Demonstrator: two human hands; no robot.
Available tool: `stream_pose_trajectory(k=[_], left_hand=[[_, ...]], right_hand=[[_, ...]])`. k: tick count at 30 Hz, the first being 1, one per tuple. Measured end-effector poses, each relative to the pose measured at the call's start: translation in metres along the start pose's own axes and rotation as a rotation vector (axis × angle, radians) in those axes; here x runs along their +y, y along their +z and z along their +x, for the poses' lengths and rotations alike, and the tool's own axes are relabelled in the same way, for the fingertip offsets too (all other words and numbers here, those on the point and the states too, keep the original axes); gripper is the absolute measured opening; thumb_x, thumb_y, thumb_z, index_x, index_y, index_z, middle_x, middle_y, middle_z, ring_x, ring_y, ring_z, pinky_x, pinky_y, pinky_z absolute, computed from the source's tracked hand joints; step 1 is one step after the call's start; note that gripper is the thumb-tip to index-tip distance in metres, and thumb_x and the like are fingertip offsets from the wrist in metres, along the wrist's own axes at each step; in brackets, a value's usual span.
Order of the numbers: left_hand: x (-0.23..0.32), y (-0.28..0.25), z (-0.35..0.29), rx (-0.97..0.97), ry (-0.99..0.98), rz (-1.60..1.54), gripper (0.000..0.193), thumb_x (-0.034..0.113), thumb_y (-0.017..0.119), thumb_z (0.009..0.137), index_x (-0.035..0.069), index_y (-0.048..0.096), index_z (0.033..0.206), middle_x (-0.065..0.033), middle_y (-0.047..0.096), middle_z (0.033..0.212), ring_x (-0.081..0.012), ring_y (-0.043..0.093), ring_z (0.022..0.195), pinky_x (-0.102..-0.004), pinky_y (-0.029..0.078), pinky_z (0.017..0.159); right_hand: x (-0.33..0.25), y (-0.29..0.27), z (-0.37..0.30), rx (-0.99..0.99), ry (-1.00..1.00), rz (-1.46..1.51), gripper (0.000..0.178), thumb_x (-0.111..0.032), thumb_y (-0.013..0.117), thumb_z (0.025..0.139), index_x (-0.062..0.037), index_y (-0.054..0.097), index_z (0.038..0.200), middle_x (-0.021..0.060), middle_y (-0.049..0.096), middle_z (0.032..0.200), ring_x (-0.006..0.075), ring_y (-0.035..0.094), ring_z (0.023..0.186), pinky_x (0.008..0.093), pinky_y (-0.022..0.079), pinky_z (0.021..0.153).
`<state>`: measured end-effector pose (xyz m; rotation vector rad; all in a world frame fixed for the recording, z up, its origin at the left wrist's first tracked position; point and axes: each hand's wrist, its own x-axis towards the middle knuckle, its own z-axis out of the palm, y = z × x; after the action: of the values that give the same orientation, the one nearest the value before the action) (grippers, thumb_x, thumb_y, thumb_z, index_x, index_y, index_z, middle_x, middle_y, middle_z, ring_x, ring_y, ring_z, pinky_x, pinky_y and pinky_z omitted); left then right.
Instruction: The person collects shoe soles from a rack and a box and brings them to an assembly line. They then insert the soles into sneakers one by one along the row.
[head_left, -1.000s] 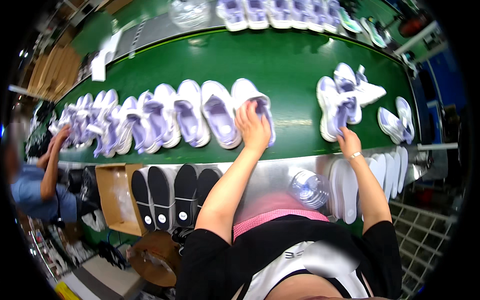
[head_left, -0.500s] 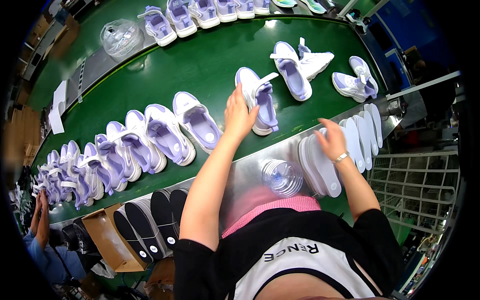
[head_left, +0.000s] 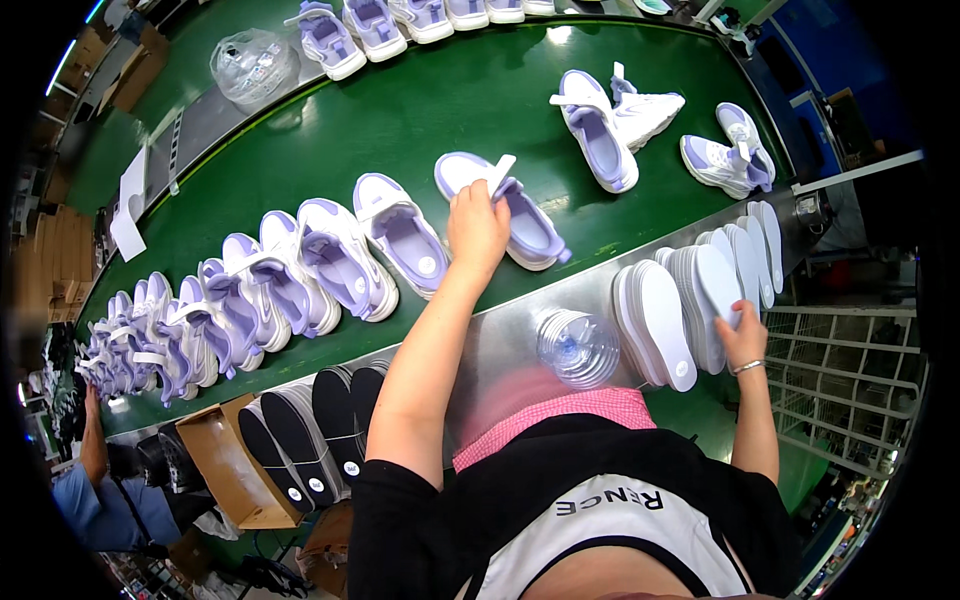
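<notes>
My left hand [head_left: 478, 228] is closed on the upper of a white and lavender sneaker [head_left: 533, 238], close to its raised strap. This sneaker lies on the green conveyor belt with its opening facing up. Off to the right, my right hand [head_left: 741, 338] pinches the near end of a white insole [head_left: 714, 279] on top of a stack. Beside that stack stands another pile of white insoles [head_left: 655, 325], with a small round mark on its top one. Left of my left hand sits a sneaker [head_left: 402, 238] with a round mark on its insole.
A row of sneakers [head_left: 335, 262] runs to the left, where a co-worker's arm [head_left: 92, 440] reaches in. More shoes [head_left: 600, 140] lie ahead. On the metal ledge stand a clear plastic container [head_left: 578, 347] and black insoles [head_left: 331, 415]. A wire rack [head_left: 850, 375] is at the right.
My right hand has moved right and nearer to me, onto the end of an insole. My left hand has shifted the sneaker slightly left and turned it.
</notes>
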<state>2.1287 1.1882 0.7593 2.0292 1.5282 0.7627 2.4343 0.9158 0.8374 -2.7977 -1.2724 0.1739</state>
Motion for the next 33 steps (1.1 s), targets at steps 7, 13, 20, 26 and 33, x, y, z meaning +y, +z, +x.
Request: stream_pose_trajectory(k=[7,13,20,26,33], left_hand=[[-0.005,0.015,0.023,0.026,-0.146,-0.194,0.023,0.022,0.054,0.074,0.004,0.05,0.088,-0.0168,0.058,0.071,-0.0349,0.056,0.069,-0.041,0.043,0.06],[-0.004,0.006,0.013,-0.02,-0.25,-0.247,0.031,0.025,0.054,0.074,0.005,0.05,0.097,-0.0195,0.058,0.073,-0.0366,0.057,0.069,-0.0436,0.044,0.06],[-0.009,0.029,0.008,0.088,-0.216,-0.214,0.018,0.01,0.048,0.074,0.001,0.045,0.09,-0.0189,0.056,0.064,-0.0353,0.056,0.06,-0.0449,0.043,0.054],[-0.003,0.03,-0.001,0.136,-0.197,-0.173,0.013,0.007,0.047,0.072,0.001,0.044,0.083,-0.0175,0.055,0.062,-0.0349,0.056,0.059,-0.0457,0.042,0.053],[-0.007,0.031,0.003,0.145,-0.219,-0.204,0.016,0.005,0.049,0.071,0.001,0.042,0.085,-0.0182,0.055,0.062,-0.0353,0.055,0.06,-0.0446,0.042,0.053]], right_hand=[[-0.113,-0.032,0.04,-0.732,-0.106,0.947,0.019,-0.021,0.055,0.076,-0.0028,0.055,0.07,-0.0028,0.05,0.065,0.0054,0.044,0.059,0.0205,0.036,0.053],[-0.259,0.027,0.079,-0.922,-0.457,0.348,0.023,-0.022,0.055,0.069,0.0003,0.06,0.066,0.0091,0.057,0.062,0.0188,0.053,0.056,0.0299,0.041,0.052],[-0.275,0.06,0.082,-0.555,-0.816,-0.062,0.025,-0.022,0.056,0.058,0.0025,0.06,0.061,0.0225,0.054,0.059,0.0328,0.056,0.053,0.0388,0.045,0.054],[-0.284,0.069,0.084,-0.532,-0.853,0.002,0.02,-0.016,0.054,0.062,0.0024,0.06,0.061,0.0208,0.057,0.06,0.0369,0.055,0.058,0.0405,0.045,0.056],[-0.285,0.098,0.079,-0.139,-1.131,-0.413,0.022,-0.019,0.056,0.066,-0.0061,0.059,0.084,0.0098,0.051,0.094,0.0253,0.048,0.09,0.0408,0.037,0.078]])
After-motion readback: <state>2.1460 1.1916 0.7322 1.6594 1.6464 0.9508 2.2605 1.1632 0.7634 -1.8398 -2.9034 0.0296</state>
